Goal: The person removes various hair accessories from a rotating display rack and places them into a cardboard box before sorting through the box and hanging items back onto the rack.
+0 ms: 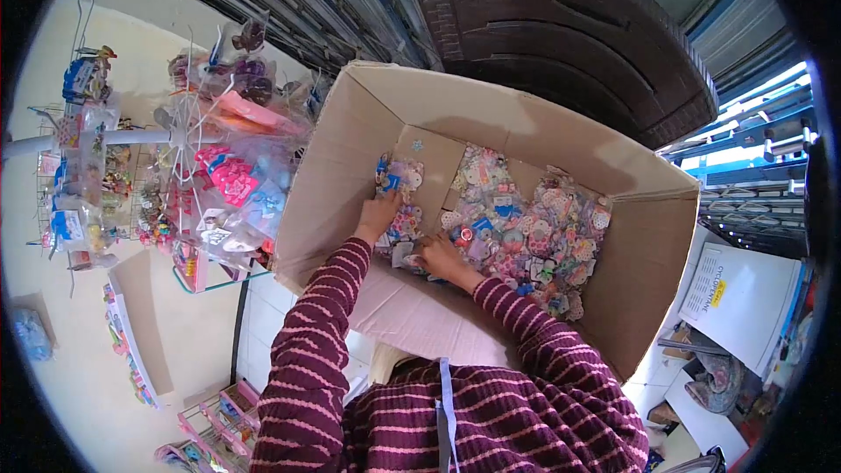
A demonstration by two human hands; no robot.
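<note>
Both my hands are inside a large open cardboard box (491,92). My left hand (378,213) is closed at the edge of a small clear plastic packet (403,175) with blue and pale pieces, near the box's left wall. Just to the right, my right hand (445,258) lies low over other packets with its fingers apart; its fingertips touch or nearly touch them. A heap of packets with pink, white and pastel trinkets (534,236) covers the box's middle and right. Some fingertips are hard to make out.
A hanging rack with bagged goods (241,175) stands close on the left. Behind the box is a dark brown plastic chair (561,35). A white printed carton (745,298) is at the right. Small goods on a low rack (219,429) sit lower left.
</note>
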